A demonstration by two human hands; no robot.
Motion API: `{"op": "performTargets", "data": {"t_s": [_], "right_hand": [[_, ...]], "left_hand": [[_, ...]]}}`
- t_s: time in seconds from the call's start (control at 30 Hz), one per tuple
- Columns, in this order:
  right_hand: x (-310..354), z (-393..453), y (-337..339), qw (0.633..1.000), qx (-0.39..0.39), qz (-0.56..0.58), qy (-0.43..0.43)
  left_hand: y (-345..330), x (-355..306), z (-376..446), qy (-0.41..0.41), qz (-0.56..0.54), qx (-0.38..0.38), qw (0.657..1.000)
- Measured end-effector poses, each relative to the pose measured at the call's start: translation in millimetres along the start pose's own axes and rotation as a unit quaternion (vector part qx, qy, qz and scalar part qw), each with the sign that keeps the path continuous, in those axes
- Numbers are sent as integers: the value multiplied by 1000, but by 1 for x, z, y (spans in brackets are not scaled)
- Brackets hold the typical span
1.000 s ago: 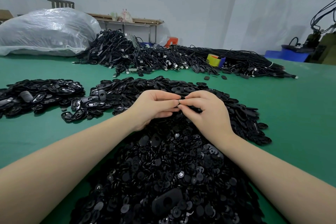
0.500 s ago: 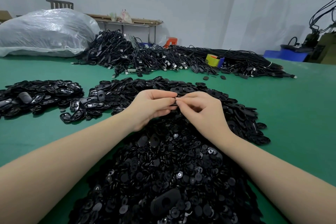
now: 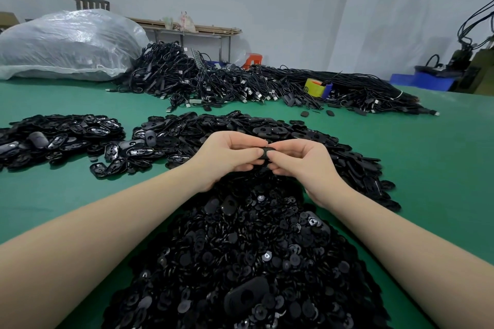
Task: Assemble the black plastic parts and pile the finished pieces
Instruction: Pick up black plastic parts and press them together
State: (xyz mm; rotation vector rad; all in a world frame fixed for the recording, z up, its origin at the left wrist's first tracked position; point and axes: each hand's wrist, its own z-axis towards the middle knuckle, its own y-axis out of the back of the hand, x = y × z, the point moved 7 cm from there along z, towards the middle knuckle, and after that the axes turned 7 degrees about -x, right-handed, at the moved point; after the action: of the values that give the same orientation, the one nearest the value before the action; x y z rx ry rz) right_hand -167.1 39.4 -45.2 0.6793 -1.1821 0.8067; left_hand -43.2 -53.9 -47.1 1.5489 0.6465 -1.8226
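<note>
Left hand [image 3: 227,153] and right hand [image 3: 299,161] together pinching black plastic part [image 3: 267,153] above parts heap [image 3: 240,248].

Bare green table [image 3: 427,168] open to the right, small-parts heap [image 3: 240,262] crowding the near middle – cable pile [image 3: 213,83] blocking the far side

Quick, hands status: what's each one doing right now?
Left hand: fingers curled, pinching the black part.
Right hand: fingertips pinching the same part from the other side, above the pile.
</note>
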Motion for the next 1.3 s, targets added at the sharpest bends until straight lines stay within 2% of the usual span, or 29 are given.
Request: {"op": "performTargets", "data": {"t_s": [0.8,1.3], "right_hand": [[2,0,-2,999,23,-21,14],[2,-1,-2,999,13,-31,23]], "left_hand": [[-2,2,0,-10,17,35,999],[0,2,1,3,43,-1,999]]}}
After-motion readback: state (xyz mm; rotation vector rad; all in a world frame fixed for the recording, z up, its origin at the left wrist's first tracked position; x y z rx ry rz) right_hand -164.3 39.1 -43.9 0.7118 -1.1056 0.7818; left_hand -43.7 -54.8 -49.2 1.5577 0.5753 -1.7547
